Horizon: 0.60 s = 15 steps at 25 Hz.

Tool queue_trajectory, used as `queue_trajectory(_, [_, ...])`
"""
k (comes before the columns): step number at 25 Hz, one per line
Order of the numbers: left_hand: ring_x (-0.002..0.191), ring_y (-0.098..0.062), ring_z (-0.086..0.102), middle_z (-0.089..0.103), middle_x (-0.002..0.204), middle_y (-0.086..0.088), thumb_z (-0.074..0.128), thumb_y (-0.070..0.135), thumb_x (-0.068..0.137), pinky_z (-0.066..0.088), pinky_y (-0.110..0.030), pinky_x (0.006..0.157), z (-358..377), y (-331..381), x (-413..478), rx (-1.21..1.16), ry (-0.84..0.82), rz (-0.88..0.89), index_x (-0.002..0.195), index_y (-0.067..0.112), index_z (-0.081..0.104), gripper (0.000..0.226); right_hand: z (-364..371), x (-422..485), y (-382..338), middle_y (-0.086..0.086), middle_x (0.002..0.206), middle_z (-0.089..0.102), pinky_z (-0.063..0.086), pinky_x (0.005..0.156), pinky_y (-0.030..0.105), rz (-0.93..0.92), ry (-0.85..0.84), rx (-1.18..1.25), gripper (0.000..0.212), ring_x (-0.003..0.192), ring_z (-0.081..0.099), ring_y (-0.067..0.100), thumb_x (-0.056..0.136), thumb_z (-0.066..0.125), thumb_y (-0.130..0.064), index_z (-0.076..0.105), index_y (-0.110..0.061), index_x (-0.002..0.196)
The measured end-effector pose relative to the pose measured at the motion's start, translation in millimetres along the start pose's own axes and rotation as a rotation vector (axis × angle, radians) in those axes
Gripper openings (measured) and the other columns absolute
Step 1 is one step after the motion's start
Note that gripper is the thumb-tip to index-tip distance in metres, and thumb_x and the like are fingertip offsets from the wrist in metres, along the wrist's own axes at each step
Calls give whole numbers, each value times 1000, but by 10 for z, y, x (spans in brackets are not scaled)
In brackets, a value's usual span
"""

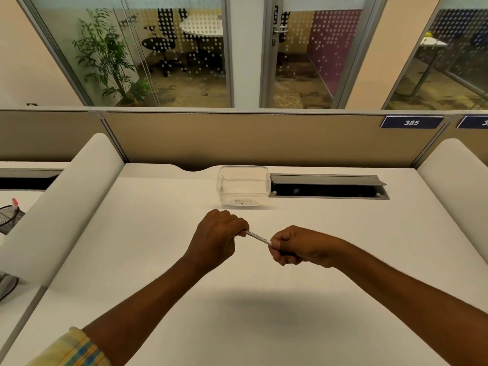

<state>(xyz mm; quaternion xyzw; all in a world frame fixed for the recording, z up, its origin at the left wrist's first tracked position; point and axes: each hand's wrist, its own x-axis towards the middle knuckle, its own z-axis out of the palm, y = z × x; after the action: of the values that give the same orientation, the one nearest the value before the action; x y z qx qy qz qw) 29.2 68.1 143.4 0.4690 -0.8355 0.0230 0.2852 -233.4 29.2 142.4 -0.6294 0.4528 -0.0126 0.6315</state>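
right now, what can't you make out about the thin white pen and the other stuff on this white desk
Head view, the only one:
thin white pen: both ends hidden inside the left hand and the right hand; its print is too small to read.
clear plastic tub: handwritten label too small to read surely.
black mesh holder: cut off by the left edge.
second blue number plate: cut off by the right edge.

Left sleeve (71,350): pale yellow check, blue and orange stripes; cuff sits high on forearm. Right forearm (409,291) bare.
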Motion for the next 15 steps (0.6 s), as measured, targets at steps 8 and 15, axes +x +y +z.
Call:
queue_trajectory(8, [70, -26, 68, 74, 73, 3, 64, 1, 85, 54, -36, 62, 3, 112, -39, -90, -96, -258, 88, 20, 79, 24, 135, 42, -50, -10, 67, 63, 45, 65, 28, -134, 426, -474, 35, 69, 59, 10, 92, 50, 3, 64, -21, 69])
queue_trajectory(15, [65, -10, 55, 65, 71, 14, 65, 8, 95, 49, -32, 59, 33, 76, 5, -218, -104, -371, 90, 22, 75, 18, 88, -3, 26, -1, 93, 72, 47, 62, 31, -516, 686, -982, 24, 80, 68, 21, 93, 63, 5, 74, -15, 100])
